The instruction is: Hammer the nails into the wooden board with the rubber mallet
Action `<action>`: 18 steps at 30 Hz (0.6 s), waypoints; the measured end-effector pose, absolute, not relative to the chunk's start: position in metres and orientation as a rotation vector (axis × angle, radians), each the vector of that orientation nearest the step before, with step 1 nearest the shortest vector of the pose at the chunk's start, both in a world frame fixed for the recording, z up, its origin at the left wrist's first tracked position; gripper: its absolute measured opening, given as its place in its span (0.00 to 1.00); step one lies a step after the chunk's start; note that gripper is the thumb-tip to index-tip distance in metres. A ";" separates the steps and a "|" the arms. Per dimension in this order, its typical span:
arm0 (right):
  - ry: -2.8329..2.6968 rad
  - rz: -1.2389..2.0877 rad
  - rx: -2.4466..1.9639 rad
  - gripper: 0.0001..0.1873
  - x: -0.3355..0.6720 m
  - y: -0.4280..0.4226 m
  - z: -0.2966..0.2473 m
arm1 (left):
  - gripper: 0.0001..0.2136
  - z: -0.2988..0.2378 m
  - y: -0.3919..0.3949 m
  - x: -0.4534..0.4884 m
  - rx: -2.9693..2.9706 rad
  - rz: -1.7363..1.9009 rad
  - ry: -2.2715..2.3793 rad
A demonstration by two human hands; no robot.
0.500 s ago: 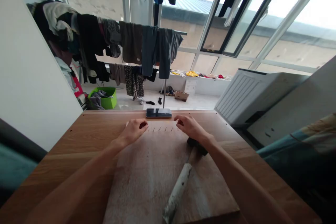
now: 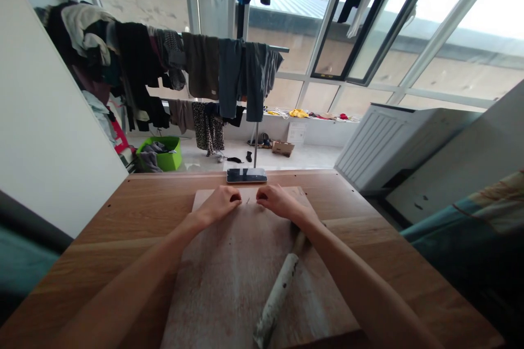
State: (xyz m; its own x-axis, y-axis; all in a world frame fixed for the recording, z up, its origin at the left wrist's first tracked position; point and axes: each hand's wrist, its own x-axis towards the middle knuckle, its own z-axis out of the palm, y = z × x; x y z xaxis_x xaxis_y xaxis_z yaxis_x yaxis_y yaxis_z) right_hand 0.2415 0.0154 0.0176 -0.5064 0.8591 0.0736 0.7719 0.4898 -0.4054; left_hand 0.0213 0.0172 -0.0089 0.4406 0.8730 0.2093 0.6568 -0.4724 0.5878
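Note:
A worn wooden board [image 2: 229,278] lies in front of me, with small nails upright near its far edge. My left hand [image 2: 221,203] is closed in a pinch at one nail of this row. Opposite it, my right hand [image 2: 278,202] pinches at another nail. One thin nail [image 2: 248,200] shows between the two hands; the others are hidden by my fingers. A hammer [image 2: 279,289] with a whitish wrapped handle rests on the board, its dark head partly covered by my right forearm.
Beyond the board, a phone [image 2: 246,175] lies at the far edge of the wooden table [image 2: 155,196]. Past the table are a rack of clothes [image 2: 200,65], a green basket [image 2: 170,158] and a small cardboard box [image 2: 282,148] on the floor. A white cabinet-like unit [image 2: 368,142] stands at right.
Both hands have moved inward along the row of nails, the left one to the right and the right one to the left. The hammer has stayed on the board.

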 end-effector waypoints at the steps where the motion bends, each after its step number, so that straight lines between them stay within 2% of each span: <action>1: -2.470 0.478 -1.383 0.07 0.239 0.015 0.017 | 0.07 -0.007 0.016 0.023 2.276 0.719 1.298; 9: -2.392 0.409 -1.412 0.08 0.242 0.004 0.027 | 0.07 -0.012 0.021 0.045 2.278 0.702 1.243; 18: -2.327 0.594 -1.359 0.07 0.254 -0.022 0.041 | 0.11 0.005 0.003 0.045 2.195 0.777 1.116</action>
